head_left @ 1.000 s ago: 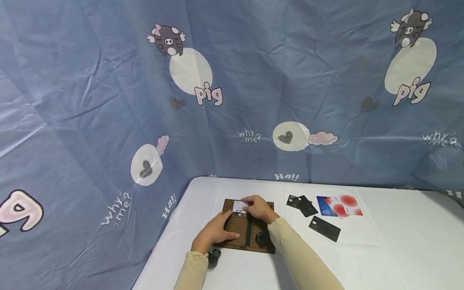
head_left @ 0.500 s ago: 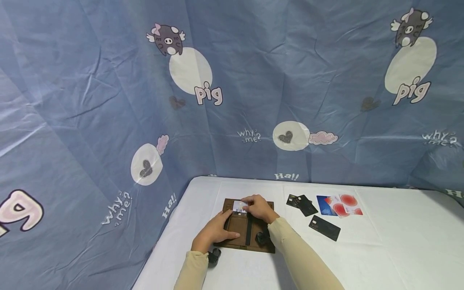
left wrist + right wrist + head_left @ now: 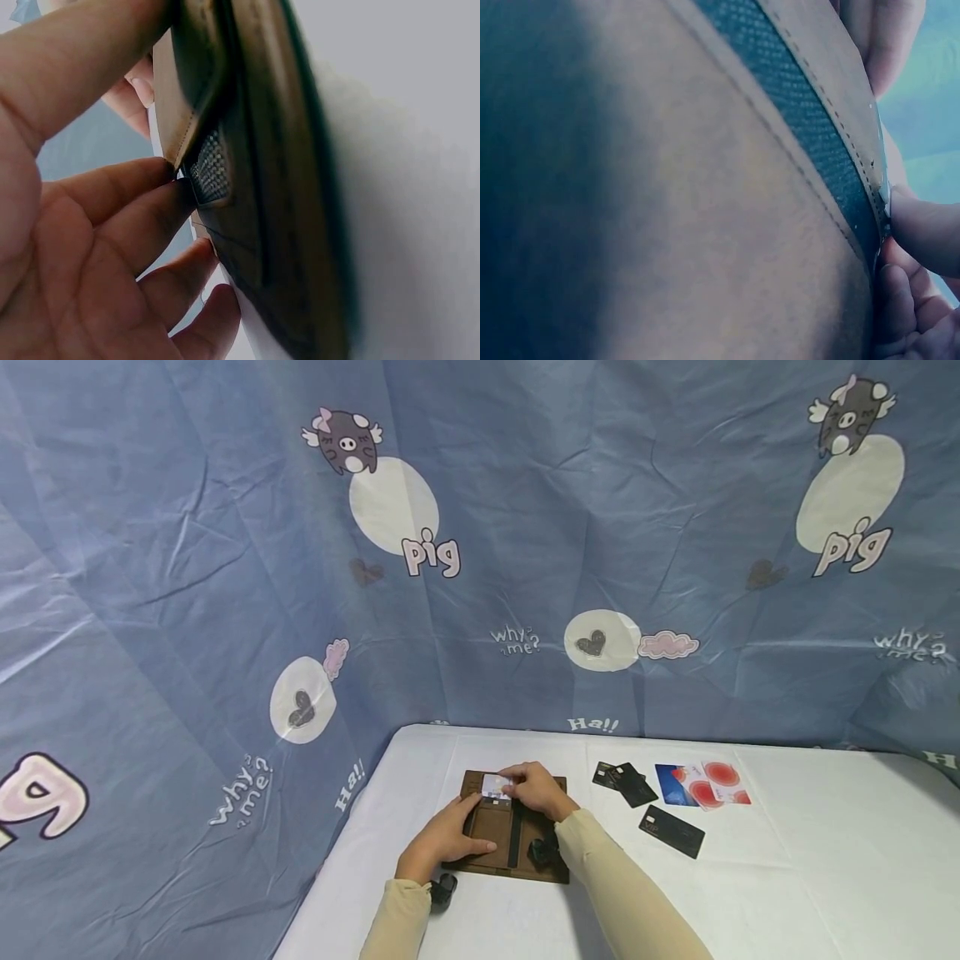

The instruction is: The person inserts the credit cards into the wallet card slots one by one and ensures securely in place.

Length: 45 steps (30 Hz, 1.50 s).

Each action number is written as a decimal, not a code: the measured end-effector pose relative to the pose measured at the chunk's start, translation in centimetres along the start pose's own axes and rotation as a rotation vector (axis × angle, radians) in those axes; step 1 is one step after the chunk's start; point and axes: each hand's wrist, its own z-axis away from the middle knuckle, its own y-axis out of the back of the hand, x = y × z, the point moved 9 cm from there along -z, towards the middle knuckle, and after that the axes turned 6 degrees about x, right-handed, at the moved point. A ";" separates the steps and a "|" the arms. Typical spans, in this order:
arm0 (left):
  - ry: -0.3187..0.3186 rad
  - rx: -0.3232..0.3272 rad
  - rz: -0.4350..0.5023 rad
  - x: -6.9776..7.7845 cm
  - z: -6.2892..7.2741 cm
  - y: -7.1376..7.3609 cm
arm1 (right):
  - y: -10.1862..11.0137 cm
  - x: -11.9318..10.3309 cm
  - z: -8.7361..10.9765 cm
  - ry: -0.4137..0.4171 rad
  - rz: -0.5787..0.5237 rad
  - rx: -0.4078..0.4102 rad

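An open brown wallet (image 3: 491,837) with a dark strip lies on the white table. A pale bank card (image 3: 493,787) stands at the upper edge of its left pocket; the card's lower part looks tucked in. My right hand (image 3: 534,789) pinches this card by its right side. My left hand (image 3: 442,835) grips the wallet's left part, thumb across the pocket. In the left wrist view, fingertips (image 3: 176,176) hold the pocket's edge beside a dark mesh lining (image 3: 210,169). The right wrist view has my right thumb (image 3: 926,229) against the card's thin edge (image 3: 885,161).
Several black cards (image 3: 672,832) lie right of the wallet, some overlapping. Beyond them are overlapping blue and red-white cards (image 3: 701,787). A blue printed curtain (image 3: 510,568) hangs behind and left of the white table (image 3: 810,843).
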 end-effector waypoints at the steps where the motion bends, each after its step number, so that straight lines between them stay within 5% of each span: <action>1: 0.003 -0.001 0.000 0.0 0.0 0.0 | 0.0 0.0 0.0 -0.003 0.005 0.000; 37: 0.011 -0.011 0.003 0.1 0.0 0.0 | 0.0 0.4 0.1 -0.030 -0.014 -0.006; 45: 0.016 -0.009 -0.002 0.0 -0.1 0.0 | 0.2 0.2 0.2 -0.033 -0.112 -0.007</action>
